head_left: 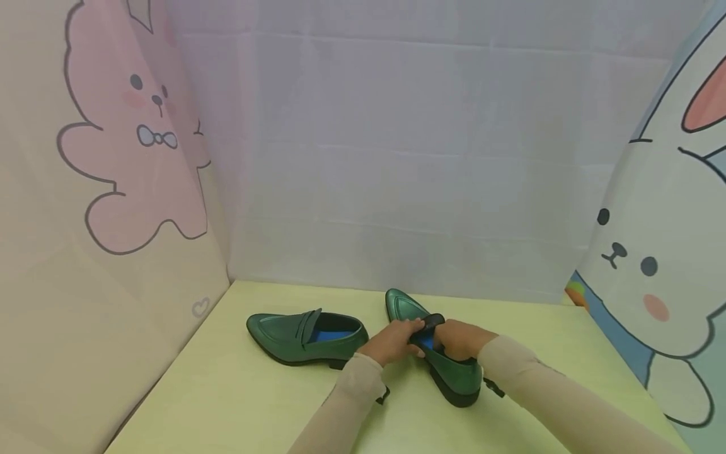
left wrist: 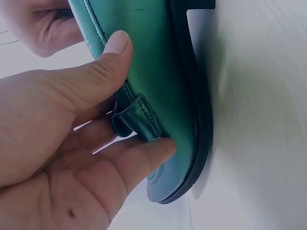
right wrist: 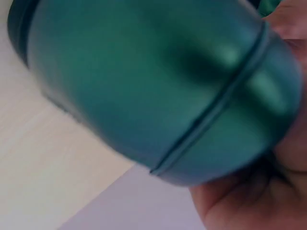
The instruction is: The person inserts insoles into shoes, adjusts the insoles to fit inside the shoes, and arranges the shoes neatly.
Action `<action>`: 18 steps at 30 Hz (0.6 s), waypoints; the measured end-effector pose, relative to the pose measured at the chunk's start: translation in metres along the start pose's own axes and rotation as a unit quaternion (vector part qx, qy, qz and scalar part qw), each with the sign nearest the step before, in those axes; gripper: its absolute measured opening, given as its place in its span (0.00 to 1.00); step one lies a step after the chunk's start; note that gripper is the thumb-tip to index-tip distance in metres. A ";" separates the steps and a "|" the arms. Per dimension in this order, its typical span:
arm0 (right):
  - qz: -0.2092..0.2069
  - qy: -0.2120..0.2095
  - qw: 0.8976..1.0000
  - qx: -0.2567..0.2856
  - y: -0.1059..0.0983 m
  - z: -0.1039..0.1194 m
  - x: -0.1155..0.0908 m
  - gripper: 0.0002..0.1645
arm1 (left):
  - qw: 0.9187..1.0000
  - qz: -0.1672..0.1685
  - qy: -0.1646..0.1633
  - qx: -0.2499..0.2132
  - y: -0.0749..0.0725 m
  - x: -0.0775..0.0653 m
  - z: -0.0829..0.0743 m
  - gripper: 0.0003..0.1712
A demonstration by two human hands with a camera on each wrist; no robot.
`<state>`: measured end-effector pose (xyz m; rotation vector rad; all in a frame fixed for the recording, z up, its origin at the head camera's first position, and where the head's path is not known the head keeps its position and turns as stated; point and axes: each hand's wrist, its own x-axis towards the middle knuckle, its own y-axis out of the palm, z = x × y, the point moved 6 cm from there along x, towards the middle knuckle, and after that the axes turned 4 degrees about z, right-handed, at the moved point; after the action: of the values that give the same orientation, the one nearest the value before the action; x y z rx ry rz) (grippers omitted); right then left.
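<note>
A green loafer with a black sole stands on the table at the right, toe pointing away and to the left. My left hand holds it near the tongue. In the left wrist view, its thumb lies on the shoe's side and the fingers reach across the strap. My right hand reaches down into the shoe's opening, over the blue insole; its fingertips are hidden inside. Close up in the right wrist view is the loafer's heel. A matching loafer lies left of my left hand.
A pale yellow tabletop carries both shoes. Behind it hangs a white cloth. Cloths with a pink cartoon bear and a white cartoon rabbit close off the left and right sides.
</note>
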<state>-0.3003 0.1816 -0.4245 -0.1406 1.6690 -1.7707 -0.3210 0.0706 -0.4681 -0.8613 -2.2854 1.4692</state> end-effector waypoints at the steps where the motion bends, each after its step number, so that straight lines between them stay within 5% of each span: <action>1: 0.000 -0.005 1.000 -0.002 0.000 0.000 0.000 0.18 | 1.000 -0.001 0.001 0.000 0.000 0.000 0.000 0.39; 18: 0.065 -0.021 0.997 -0.035 -0.006 0.007 -0.013 0.22 | 1.000 0.001 -0.003 0.003 0.003 0.001 0.002 0.39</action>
<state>-0.2893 0.1827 -0.4126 -0.0977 1.6723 -1.6026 -0.3220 0.0707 -0.4721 -0.8581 -2.2835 1.4799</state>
